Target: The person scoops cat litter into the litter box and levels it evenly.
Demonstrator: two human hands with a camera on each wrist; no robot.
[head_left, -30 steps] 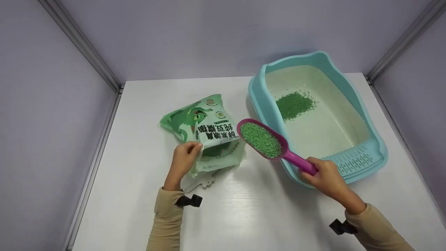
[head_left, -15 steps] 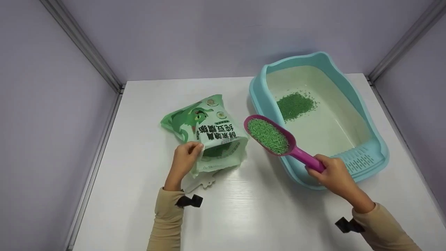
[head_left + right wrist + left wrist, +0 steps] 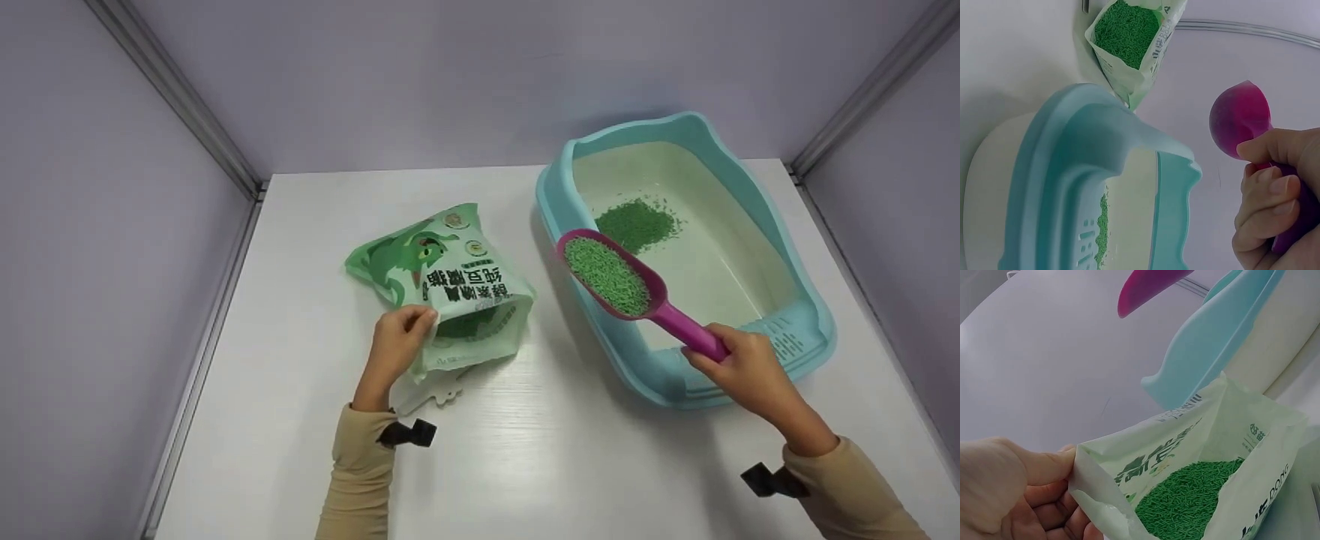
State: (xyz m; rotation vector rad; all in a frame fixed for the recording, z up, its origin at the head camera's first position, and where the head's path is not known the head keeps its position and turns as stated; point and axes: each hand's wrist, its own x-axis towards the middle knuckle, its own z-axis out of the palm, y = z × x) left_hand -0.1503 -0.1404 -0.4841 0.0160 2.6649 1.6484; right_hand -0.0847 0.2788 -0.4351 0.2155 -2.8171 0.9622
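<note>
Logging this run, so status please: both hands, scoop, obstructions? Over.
Left hand pinching open bag. Right hand gripping scoop, loaded with green pellets. Scoop over left side of blue tub; nothing seen blocking it.

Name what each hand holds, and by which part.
Left hand: the green bag, by the edge of its open mouth. Right hand: the magenta scoop, by its handle.
</note>
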